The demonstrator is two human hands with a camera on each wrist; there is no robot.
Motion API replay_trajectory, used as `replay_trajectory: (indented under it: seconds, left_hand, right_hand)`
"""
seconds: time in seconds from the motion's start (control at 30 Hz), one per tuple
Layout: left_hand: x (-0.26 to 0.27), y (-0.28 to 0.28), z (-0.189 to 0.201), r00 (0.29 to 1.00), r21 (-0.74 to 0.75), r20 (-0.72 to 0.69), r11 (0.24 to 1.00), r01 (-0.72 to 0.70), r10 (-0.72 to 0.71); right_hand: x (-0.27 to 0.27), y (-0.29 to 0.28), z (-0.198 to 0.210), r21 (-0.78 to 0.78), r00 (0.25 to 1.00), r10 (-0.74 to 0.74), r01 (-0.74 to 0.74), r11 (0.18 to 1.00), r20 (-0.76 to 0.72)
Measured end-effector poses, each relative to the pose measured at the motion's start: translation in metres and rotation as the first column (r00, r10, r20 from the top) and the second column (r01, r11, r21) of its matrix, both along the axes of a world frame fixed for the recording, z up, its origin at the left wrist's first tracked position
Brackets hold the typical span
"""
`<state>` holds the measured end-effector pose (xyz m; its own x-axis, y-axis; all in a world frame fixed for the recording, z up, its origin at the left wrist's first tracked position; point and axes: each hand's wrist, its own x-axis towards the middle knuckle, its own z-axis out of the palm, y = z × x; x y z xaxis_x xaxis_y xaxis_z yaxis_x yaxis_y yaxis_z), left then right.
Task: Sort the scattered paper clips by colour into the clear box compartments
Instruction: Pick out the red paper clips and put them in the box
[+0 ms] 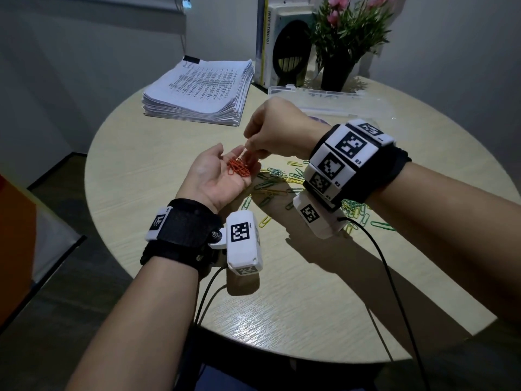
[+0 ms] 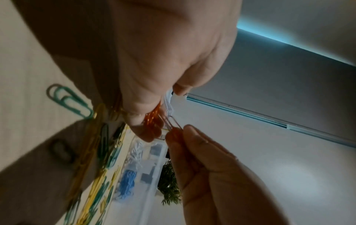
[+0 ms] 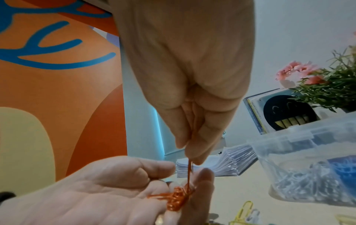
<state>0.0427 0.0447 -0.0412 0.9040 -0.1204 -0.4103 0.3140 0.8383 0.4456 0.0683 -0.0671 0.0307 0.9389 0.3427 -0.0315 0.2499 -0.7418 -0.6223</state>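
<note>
My left hand [image 1: 222, 167] lies palm up over the round table [image 1: 158, 153], fingers relaxed, cradling a small heap of orange paper clips [image 1: 239, 169] [image 3: 176, 197]. Just above it, my right hand [image 1: 253, 150] pinches one orange paper clip [image 3: 189, 170] [image 2: 174, 124] between thumb and fingertips; the clip hangs down into the heap. Green and yellow clips [image 1: 277, 180] lie scattered on the table under my right wrist. The clear box [image 1: 318, 97] stands open behind my right hand, with blue clips [image 2: 127, 181] and white clips [image 2: 134, 153] in separate compartments.
A thick stack of printed paper [image 1: 197, 88] lies at the back left. Books [image 1: 267, 40] and a potted plant [image 1: 338, 71] stand behind the box. Black cables [image 1: 380, 263] trail from both wrist cameras over the table's near edge.
</note>
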Motion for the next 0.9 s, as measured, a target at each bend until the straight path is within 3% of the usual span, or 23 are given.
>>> replay_trajectory:
  seconds: [0.17, 0.27, 0.37, 0.43, 0.5, 0.6, 0.73, 0.9]
  left_hand:
    - [0.000, -0.007, 0.005, 0.998, -0.044, -0.036, 0.997, -0.059, 0.058]
    - [0.001, -0.007, 0.009, 0.999, -0.009, -0.029, 0.999, -0.037, 0.037]
    - [0.004, -0.007, 0.014, 0.999, 0.020, -0.032, 0.999, -0.037, 0.038]
    - [0.007, -0.009, 0.019, 0.998, 0.040, -0.041, 0.998, -0.041, 0.042]
    - [0.010, -0.013, 0.026, 0.999, 0.073, -0.048, 0.997, -0.021, 0.025]
    - [0.014, -0.023, 0.036, 0.999, 0.119, -0.043, 0.993, 0.012, -0.007]
    - [0.025, -0.042, 0.044, 0.999, 0.172, -0.040, 0.985, 0.014, -0.007]
    - [0.044, -0.070, 0.060, 0.988, 0.328, -0.002, 0.933, 0.147, -0.155]
  right_hand:
    - [0.001, -0.010, 0.010, 0.070, 0.999, 0.021, -0.018, 0.997, -0.031]
    - [0.006, -0.035, 0.018, 0.087, 0.998, -0.065, 0.066, 0.994, -0.013]
    - [0.021, -0.074, 0.021, -0.177, 0.979, -0.128, 0.155, 0.972, 0.157]
    - [0.031, -0.098, 0.019, -0.414, 0.962, -0.120, 0.215, 0.885, 0.244]
    - [0.037, -0.119, 0.015, -0.551, 0.965, -0.138, 0.242, 0.799, 0.222]
    - [0.038, -0.144, 0.008, -0.640, 0.967, -0.193, 0.254, 0.725, 0.166]
    - [0.046, -0.166, -0.006, -0.591, 0.946, -0.201, 0.317, 0.741, 0.255]
    - [0.048, -0.178, -0.016, -0.500, 0.926, -0.193, 0.341, 0.796, 0.325]
